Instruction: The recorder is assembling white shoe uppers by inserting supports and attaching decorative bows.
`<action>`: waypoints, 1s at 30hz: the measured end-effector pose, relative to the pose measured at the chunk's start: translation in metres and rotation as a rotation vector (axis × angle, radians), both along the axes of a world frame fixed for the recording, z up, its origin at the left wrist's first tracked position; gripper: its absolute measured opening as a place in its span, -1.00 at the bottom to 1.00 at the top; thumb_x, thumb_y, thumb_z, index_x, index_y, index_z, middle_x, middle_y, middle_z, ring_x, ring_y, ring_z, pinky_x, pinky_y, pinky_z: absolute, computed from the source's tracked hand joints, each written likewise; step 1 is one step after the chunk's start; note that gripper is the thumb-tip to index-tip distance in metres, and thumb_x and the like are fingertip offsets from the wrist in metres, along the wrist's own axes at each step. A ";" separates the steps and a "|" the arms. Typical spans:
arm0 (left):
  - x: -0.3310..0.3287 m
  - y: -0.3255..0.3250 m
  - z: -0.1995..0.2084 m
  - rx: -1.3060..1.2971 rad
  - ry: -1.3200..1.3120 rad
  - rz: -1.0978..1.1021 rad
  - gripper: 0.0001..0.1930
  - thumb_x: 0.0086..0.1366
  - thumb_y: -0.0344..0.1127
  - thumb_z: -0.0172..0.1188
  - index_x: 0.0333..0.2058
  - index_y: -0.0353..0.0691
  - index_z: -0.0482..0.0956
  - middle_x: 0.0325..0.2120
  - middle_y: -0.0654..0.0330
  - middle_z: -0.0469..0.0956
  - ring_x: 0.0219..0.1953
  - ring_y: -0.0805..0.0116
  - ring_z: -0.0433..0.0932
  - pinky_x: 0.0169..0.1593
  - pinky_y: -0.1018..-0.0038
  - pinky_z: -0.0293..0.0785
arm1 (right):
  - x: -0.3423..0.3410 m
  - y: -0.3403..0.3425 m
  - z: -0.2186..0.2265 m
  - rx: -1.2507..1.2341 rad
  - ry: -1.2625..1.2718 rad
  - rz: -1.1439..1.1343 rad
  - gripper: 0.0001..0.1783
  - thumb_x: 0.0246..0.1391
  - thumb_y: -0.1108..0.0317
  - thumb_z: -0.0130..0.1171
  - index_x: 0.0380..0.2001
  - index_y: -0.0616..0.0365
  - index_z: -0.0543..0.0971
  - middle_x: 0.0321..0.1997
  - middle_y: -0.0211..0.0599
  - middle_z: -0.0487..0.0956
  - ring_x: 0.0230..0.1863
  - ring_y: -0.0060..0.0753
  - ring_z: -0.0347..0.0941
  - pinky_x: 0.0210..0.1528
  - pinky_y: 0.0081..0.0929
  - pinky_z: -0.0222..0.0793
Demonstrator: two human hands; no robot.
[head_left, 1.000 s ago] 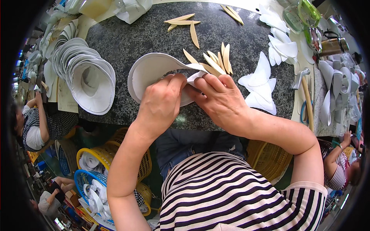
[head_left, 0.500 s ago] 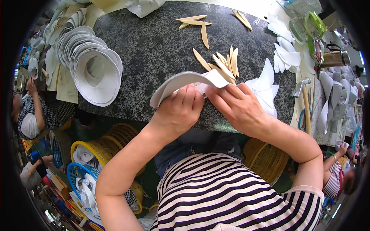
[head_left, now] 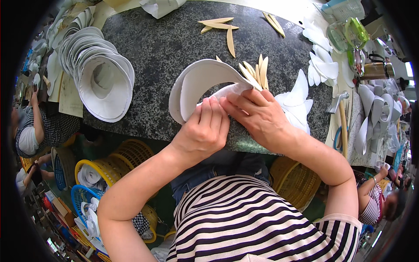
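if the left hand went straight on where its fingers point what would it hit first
The left hand would likely meet the white curved piece it is pinching; depth beyond that is unclear.

white piece point(head_left: 192, 83): wide curved band, pretty plain
shape: bent round into a loop
pose: kinda tilted
spot: roughly mid-frame

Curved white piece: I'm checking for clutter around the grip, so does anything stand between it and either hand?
Nothing visible does: the left hand and right hand both pinch the curved white piece directly along its near side. The cream crescent strips lie beyond the right hand, not between it and the piece.
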State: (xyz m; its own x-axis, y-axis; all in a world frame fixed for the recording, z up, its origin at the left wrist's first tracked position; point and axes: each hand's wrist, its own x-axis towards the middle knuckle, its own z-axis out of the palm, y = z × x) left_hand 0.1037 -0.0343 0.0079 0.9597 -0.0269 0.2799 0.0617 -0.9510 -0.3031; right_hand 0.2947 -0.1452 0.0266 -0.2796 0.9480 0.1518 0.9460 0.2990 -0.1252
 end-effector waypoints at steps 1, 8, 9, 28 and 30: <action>-0.001 0.001 0.000 -0.003 -0.001 -0.001 -0.66 0.20 -0.33 0.10 -0.17 -0.49 0.63 -0.14 -0.19 0.63 -0.04 0.03 0.62 -0.02 0.33 0.61 | 0.002 0.001 0.001 0.001 0.000 0.013 -0.43 -0.04 0.37 0.21 0.11 0.29 0.54 0.10 -0.33 0.50 0.16 -0.37 0.35 0.19 -0.37 0.30; 0.000 0.003 0.008 -0.236 -0.044 0.074 -0.68 0.16 -0.39 0.17 -0.12 -0.43 0.61 -0.15 0.01 0.60 -0.08 0.18 0.63 -0.07 0.39 0.62 | -0.002 -0.009 0.004 0.042 0.086 -0.084 -0.48 -0.03 0.47 0.20 0.09 0.24 0.56 0.09 -0.22 0.55 0.06 -0.20 0.50 -0.01 -0.34 0.55; 0.000 0.003 0.009 -0.282 -0.050 0.088 -0.68 0.16 -0.40 0.18 -0.12 -0.42 0.61 -0.15 0.04 0.60 -0.09 0.20 0.63 -0.08 0.39 0.62 | -0.003 -0.007 0.005 0.045 0.098 -0.093 -0.50 -0.04 0.47 0.21 0.06 0.24 0.57 0.06 -0.23 0.57 0.04 -0.23 0.52 -0.06 -0.38 0.56; -0.006 0.006 -0.002 -0.218 -0.067 0.033 -0.66 0.17 -0.38 0.15 -0.13 -0.49 0.63 -0.13 -0.05 0.65 -0.05 0.16 0.65 -0.04 0.38 0.61 | 0.008 0.010 0.009 0.089 -0.080 0.140 -0.59 -0.18 0.40 0.28 -0.15 0.26 0.66 -0.07 -0.33 0.62 -0.14 -0.40 0.52 -0.17 -0.47 0.57; -0.009 0.004 -0.002 -0.169 -0.041 0.029 -0.64 0.18 -0.36 0.14 -0.10 -0.49 0.63 -0.10 -0.07 0.64 -0.01 0.15 0.64 -0.02 0.38 0.59 | 0.013 0.008 0.011 0.054 -0.129 0.243 -0.59 -0.21 0.37 0.29 -0.19 0.27 0.69 0.04 -0.28 0.59 -0.05 -0.41 0.48 -0.18 -0.48 0.51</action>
State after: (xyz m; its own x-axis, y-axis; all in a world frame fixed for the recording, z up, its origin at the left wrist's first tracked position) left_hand 0.0949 -0.0298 0.0062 0.9469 0.0520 0.3172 0.0994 -0.9858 -0.1352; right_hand 0.3075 -0.1375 0.0373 -0.5184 0.8421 0.1487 0.8526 0.5223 0.0141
